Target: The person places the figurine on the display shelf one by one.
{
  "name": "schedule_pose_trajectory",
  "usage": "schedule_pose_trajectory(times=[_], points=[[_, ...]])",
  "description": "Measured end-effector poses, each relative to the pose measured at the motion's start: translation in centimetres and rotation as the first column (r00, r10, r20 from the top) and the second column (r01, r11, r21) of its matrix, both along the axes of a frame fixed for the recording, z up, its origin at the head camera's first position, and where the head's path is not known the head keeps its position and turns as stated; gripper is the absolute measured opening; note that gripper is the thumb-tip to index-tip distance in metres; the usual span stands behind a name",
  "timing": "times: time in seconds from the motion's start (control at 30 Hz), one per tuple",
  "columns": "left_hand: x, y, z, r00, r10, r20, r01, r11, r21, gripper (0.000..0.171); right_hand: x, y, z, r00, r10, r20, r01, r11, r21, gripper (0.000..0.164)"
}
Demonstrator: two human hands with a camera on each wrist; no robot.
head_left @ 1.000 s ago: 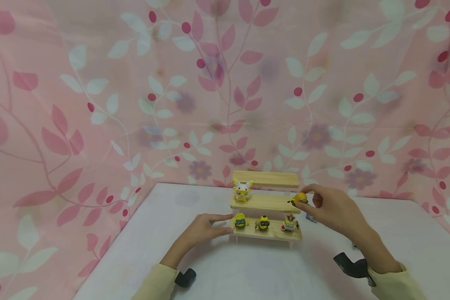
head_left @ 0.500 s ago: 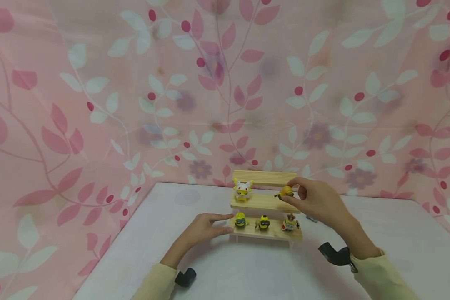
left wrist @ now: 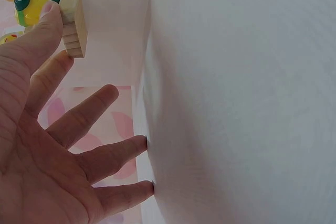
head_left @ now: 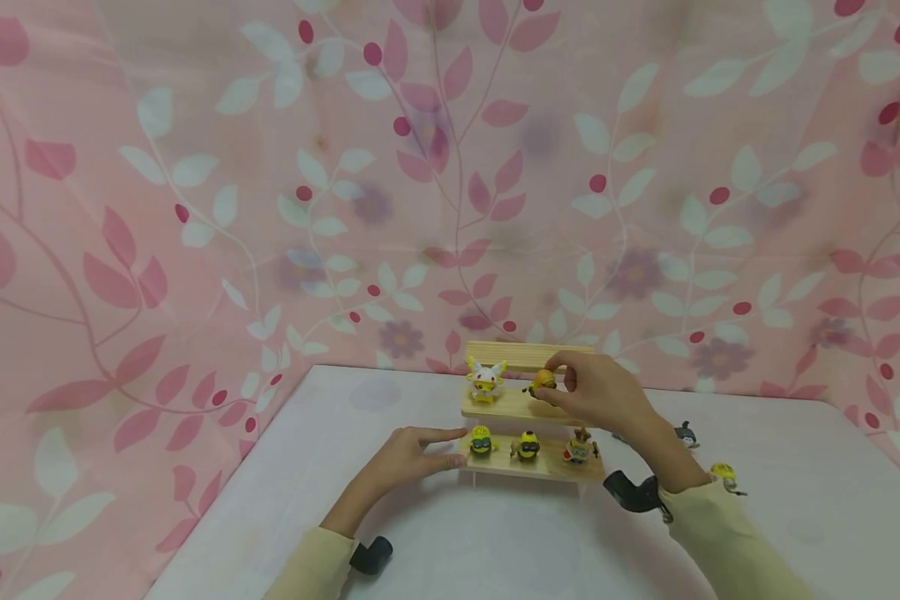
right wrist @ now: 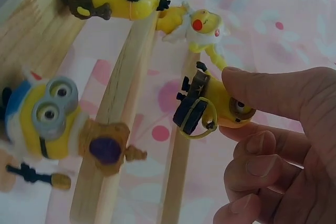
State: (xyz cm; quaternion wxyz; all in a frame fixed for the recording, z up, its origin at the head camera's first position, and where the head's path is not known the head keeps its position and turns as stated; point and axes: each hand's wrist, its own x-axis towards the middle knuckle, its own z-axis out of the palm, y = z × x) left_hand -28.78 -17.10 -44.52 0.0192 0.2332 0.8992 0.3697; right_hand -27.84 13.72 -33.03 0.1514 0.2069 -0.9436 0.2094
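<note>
My right hand [head_left: 603, 390] pinches a yellow minion figurine [right wrist: 231, 106] by its head between thumb and index finger, over the middle tier of a wooden three-tier display stand [head_left: 510, 408]. Dark gear and a thin yellow loop show on the figurine. Left of it on that tier sits a yellow figurine in a white hood [head_left: 485, 382]. My left hand [head_left: 408, 454] holds the left end of the lowest tier between thumb and index finger, its other fingers spread. On that tier stand a goggled minion [head_left: 481, 442], a dark-goggled minion [head_left: 527, 447] and a crowned minion [head_left: 580, 448].
The stand's top tier [head_left: 506, 354] carries no figurine. On the white table [head_left: 510, 542] right of the stand lie a small dark-and-white figurine [head_left: 686, 434] and a yellow one [head_left: 723, 475], near the right forearm. A pink floral cloth [head_left: 435, 208] hangs behind.
My right hand has carried the pinched minion leftward, from the right end of the middle tier to about its middle. Small figurines behind the right arm have come into view. My left hand stays put.
</note>
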Motion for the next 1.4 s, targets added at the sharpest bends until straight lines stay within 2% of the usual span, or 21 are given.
schedule_pose_trajectory(times=[0.43,0.67,1.4], points=[[0.0,0.0,0.1,1.0,-0.003,0.001,0.003,1.0,0.014,0.052,-0.8,-1.4,-0.3,0.999,0.003,0.048,-0.007,0.997,0.074,0.035],[0.1,0.1,0.1,1.0,-0.004,0.002,0.004,1.0,0.014,0.051,-1.0,-2.2,-0.7,0.997,-0.003,0.081,-0.003,0.998,0.065,0.031],[-0.1,0.0,-0.1,1.0,0.001,0.004,-0.001,1.0,0.008,0.052,-1.0,-2.5,-1.3,0.998,-0.006,0.058,0.001,0.997,0.076,0.036]])
